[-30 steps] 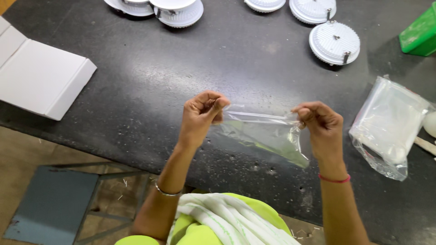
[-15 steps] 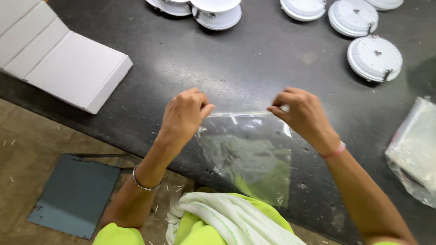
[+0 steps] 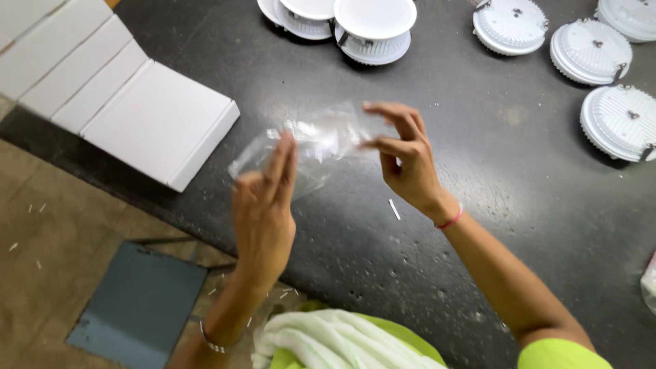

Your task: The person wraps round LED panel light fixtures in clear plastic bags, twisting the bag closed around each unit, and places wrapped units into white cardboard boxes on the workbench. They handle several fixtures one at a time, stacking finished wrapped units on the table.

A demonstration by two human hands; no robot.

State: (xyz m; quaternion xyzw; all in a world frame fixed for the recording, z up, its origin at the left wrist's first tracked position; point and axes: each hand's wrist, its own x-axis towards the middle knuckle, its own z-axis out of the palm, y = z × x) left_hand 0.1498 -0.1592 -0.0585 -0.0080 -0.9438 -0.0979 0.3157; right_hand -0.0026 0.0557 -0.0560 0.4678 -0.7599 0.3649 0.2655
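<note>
A clear plastic bag (image 3: 316, 139) is held up above the dark table (image 3: 478, 178), crumpled between both hands. My left hand (image 3: 263, 208) pinches its lower left part, fingers pointing up. My right hand (image 3: 403, 160) grips its right end with thumb and fingers. Round white lamp fixtures (image 3: 374, 26) lie beyond the bag at the table's far side.
Flat white cardboard boxes (image 3: 154, 119) lie stacked at the table's left edge. More white round fixtures (image 3: 618, 121) sit at the right. A small white strip (image 3: 394, 209) lies on the table below my right hand. A grey panel (image 3: 137, 307) lies on the floor.
The bag, stretched flat between both hands before, is now bunched up and lifted further over the table. The view has shifted left, so the bag pile at the right is nearly out of sight.
</note>
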